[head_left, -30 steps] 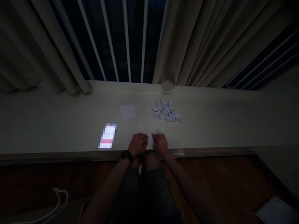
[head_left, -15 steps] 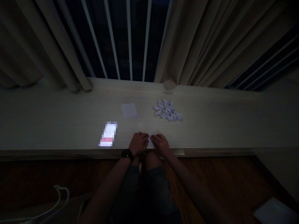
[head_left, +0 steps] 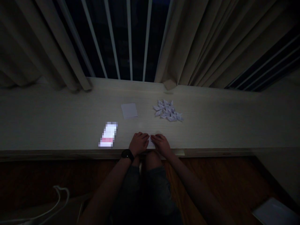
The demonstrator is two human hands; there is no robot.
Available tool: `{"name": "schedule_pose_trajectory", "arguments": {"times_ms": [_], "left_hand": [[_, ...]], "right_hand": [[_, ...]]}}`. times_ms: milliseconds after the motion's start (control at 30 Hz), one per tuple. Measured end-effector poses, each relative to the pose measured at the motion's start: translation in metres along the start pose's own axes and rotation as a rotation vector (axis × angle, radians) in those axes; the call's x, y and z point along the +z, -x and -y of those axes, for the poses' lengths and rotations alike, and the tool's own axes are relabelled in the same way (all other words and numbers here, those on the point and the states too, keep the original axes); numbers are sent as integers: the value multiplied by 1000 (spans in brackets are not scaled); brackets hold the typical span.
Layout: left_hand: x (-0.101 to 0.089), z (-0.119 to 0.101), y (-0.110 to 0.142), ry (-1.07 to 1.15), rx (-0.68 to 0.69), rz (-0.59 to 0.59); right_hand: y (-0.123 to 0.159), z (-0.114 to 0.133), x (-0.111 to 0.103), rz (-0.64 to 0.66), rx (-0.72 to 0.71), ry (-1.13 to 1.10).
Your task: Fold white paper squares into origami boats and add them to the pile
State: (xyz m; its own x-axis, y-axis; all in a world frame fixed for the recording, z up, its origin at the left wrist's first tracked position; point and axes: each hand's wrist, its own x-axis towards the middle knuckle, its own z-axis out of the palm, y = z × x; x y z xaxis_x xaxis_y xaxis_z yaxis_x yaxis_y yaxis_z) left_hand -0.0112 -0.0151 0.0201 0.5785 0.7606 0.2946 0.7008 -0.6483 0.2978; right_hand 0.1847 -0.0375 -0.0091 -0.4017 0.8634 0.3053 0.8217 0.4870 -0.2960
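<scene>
Between my hands, at the front edge of the pale tabletop [head_left: 211, 125], lies a small piece of white paper [head_left: 150, 142], mostly covered by fingers. My left hand [head_left: 139, 142], with a dark watch on its wrist, has its fingers closed at the paper's left side. From the right, my right hand [head_left: 160, 143] pinches the same paper with bent fingers. How the paper is folded cannot be made out. Farther back on the right sits a cluster of several small folded paper boats [head_left: 167, 110]. A stack of square white paper sheets [head_left: 129, 111] lies behind my left hand.
A lit phone [head_left: 108, 134], blurred out, lies left of my hands. Behind the surface are beige curtains [head_left: 194, 43] and a dark window with white bars [head_left: 130, 40]. A white cable [head_left: 58, 197] is low on the left; a pale flat object [head_left: 275, 212] is low right.
Both hands stay in nearly the same place, with only slight finger movement at the paper. The whole view has shifted very slightly.
</scene>
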Motion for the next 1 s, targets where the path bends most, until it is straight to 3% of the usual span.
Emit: {"name": "schedule_pose_trajectory", "arguments": {"times_ms": [1000], "left_hand": [[-2, -3, -2, -38, 2, 22]], "right_hand": [[3, 10, -5, -28, 35, -46]]}}
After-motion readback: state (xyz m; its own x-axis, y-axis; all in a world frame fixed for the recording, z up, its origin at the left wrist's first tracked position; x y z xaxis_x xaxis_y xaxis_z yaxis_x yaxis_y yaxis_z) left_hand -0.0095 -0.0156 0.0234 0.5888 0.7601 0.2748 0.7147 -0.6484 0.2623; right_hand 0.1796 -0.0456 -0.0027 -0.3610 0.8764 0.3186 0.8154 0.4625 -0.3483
